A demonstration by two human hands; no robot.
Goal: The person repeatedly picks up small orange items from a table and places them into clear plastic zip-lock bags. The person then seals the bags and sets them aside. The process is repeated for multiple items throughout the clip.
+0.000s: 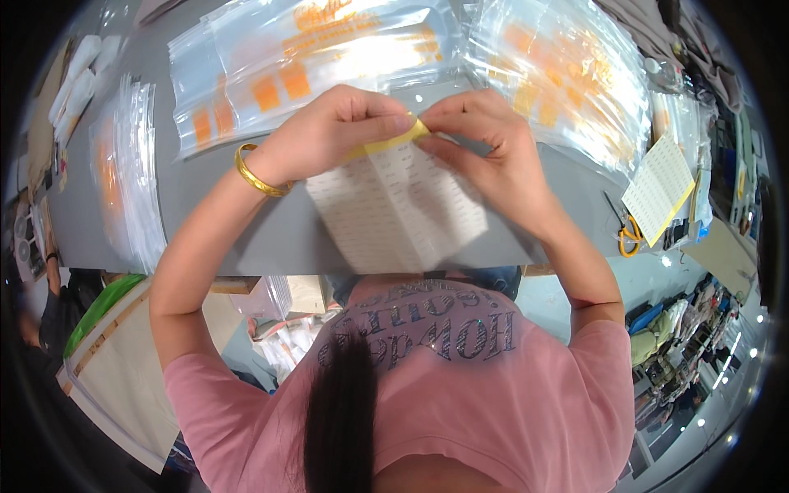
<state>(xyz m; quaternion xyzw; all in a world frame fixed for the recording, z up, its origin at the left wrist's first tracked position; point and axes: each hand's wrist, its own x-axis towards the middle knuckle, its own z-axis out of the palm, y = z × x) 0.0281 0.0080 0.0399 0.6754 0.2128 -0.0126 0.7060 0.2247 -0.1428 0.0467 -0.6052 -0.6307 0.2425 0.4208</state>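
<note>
A white sticker sheet (400, 209) with rows of small printed labels and a yellow edge hangs between my hands over the table's near edge. My left hand (339, 129), with a gold bangle (262, 179) at its wrist, pinches the sheet's yellow edge between thumb and fingers. Right beside it, the thumb and forefinger of my right hand (487, 135) are at the same corner; whether they grip the sheet or one small label cannot be told. Clear plastic bags with orange print (296, 74) lie just beyond my hands, and a second pile of such bags (561, 80) lies to the right.
Orange-handled scissors (629, 237) and another sticker sheet (659, 188) lie at the grey table's (203, 215) right end, near a clear bottle (662, 71). More bags (132, 172) are stacked at left. Another person's arm (52, 265) shows at the far left.
</note>
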